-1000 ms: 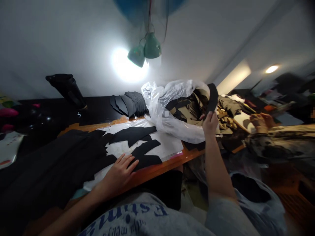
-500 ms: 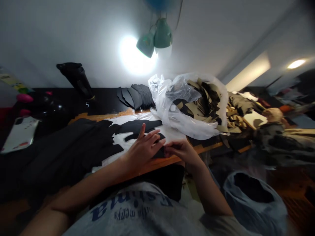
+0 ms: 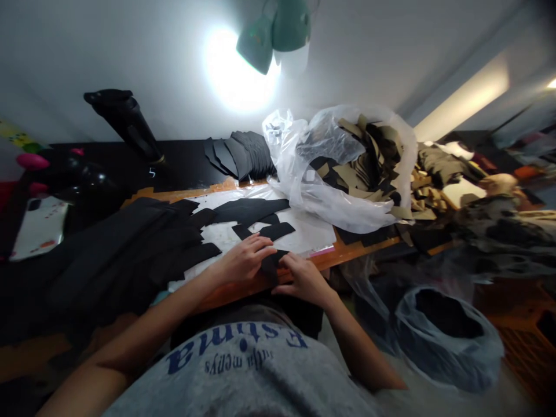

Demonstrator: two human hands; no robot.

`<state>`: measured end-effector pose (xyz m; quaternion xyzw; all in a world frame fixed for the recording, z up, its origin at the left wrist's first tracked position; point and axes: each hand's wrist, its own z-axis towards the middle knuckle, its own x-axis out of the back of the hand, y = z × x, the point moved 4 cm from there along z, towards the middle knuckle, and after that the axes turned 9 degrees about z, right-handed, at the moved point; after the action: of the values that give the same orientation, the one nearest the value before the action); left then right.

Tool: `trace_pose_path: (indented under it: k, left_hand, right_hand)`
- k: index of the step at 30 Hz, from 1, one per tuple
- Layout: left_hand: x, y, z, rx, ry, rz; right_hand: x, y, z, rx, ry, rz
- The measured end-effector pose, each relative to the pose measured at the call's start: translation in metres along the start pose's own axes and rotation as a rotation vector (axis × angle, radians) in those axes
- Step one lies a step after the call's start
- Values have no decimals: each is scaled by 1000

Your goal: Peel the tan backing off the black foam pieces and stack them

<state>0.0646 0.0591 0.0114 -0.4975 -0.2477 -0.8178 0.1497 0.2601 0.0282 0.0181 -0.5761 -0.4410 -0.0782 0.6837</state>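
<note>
My left hand (image 3: 248,258) lies over the front of the work surface, its fingers stretched out together and touching a small black cut piece (image 3: 270,264). On the other side of that piece is my right hand (image 3: 304,280), with bent fingers at its edge and the thumb lower down, gripping it. Whether the material is fabric or foam I cannot make out. Just beyond my fingers, more black cut pieces (image 3: 278,231) lie on a white sheet (image 3: 310,227). A heap of black pieces (image 3: 117,249) spreads out to the left.
A row of dark curved pieces (image 3: 247,155) stands at the back. Beside it, a clear plastic bag (image 3: 343,207) holds tan-and-black pieces. A phone (image 3: 40,229) and black cylindrical object (image 3: 124,124) are left. Another plastic bag (image 3: 449,347) stands low right. Green lamps (image 3: 256,45) hang above.
My left hand has drawn back toward me and its fingers have come together. My right hand has moved lower, with a black piece now showing between the hands. The view has tilted down.
</note>
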Motion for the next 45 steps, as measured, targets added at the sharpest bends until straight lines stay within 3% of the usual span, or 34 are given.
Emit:
trace_pose_path:
  k: [2, 5, 7, 9, 11, 13, 18, 21, 24, 26, 32, 34, 36, 39, 41, 43, 45]
  left_hand:
    - [0, 4, -4, -14, -66, -47]
    - [-4, 9, -6, -55, -111, -56]
    - [-1, 14, -4, -100, 24, 26]
    - [10, 19, -3, -108, 273, 144]
    - [20, 25, -2, -76, 461, 248]
    - [27, 30, 0, -64, 514, 321]
    - [38, 34, -1, -78, 503, 322]
    - [53, 33, 1, -13, 441, 54]
    - [65, 37, 10, 62, 249, -346]
    - [69, 43, 17, 57, 196, -504]
    - [77, 35, 18, 105, 545, -500]
    - [77, 27, 8, 146, 612, -511]
    - [77, 12, -6, 239, 700, -602]
    - [82, -17, -32, 446, 920, -859]
    - [88, -34, -46, 553, 1035, -1025]
    - [97, -44, -54, 616, 1064, -1101]
    - [103, -45, -53, 671, 949, -1003]
  right_hand:
    - [-14, -1, -11, -10, -38, -94]
    - [-23, -1, -20, -18, 134, 27]
    - [-19, 0, -22, -43, 332, 284]
    - [-16, 4, -20, -132, 447, 647]
    - [-16, 7, -15, -253, 427, 1001]
    - [-16, 5, -9, -330, 334, 1231]
    - [-2, -6, 1, -317, 207, 1281]
    - [8, -17, 3, -240, 174, 1248]
    - [16, -31, 5, -144, 183, 1293]
    - [18, -40, 7, -111, 191, 1338]
    - [8, -53, 22, -110, 168, 1466]
    - [4, -43, 24, -156, 260, 1619]
    - [7, -21, 22, -226, 452, 1746]
    - [22, 25, 10, -275, 724, 1746]
    - [36, 55, -2, -245, 812, 1693]
    - [50, 77, -13, -224, 860, 1610]
    - [57, 83, -21, -256, 840, 1466]
